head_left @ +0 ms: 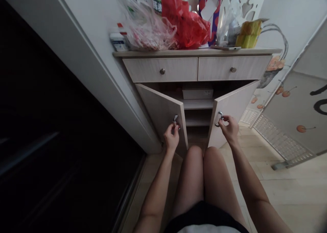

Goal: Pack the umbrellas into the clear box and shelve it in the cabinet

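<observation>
Against the far wall, a pale wood-grain cabinet [178, 69] stands with its left door [160, 117] and right door [230, 107] open. The left hand [171, 137] pinches the left ring pull [175, 119], the right hand [229, 130] the right ring pull [219, 114], each grip closed between thumb and fingers; a firm, even pinch suits such small metal rings.

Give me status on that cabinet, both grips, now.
Left grip pinching left door's metal handle. Right grip pinching right door's metal handle. Both cabinet doors standing open. In the way: knees close by the door edges.
</observation>
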A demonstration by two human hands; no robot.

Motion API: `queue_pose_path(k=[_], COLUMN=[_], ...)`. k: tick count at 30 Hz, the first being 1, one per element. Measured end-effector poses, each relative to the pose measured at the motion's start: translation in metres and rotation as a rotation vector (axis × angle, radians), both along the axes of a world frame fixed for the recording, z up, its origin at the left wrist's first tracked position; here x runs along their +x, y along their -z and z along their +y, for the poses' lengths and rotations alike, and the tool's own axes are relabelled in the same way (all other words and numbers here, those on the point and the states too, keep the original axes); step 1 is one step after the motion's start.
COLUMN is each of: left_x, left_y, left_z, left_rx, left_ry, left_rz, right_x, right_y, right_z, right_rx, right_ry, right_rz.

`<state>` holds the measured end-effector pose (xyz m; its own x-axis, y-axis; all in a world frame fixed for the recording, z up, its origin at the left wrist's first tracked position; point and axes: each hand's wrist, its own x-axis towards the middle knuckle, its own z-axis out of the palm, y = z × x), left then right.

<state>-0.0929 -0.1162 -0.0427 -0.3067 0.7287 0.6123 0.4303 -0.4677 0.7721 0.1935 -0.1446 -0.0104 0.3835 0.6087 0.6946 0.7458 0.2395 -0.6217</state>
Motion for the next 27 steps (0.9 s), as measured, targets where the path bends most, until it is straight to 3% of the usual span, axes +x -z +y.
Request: queue_pose_path(k=[11, 17, 27], left_x=[-0.070, -0.120, -0.175], left_y=[0.017, 0.016, 0.012], left_z=[-0.044, -0.062, -0.066], left_rx=[0.058, 0.077, 0.046], left_ry=[-0.300, -0.475, -0.632], left_rz=[-0.162, -0.129, -0.158], right_x=[0.050, 0.081, 0.145], right_y=[0.008, 0.011, 0.016], right_z=[-0.067, -0.096, -0.139], right_rx=[0.078, 0.075, -0.025], right_ry=[0.172, 0.230, 0.403], right_rz=[-0.061, -0.072, 0.026])
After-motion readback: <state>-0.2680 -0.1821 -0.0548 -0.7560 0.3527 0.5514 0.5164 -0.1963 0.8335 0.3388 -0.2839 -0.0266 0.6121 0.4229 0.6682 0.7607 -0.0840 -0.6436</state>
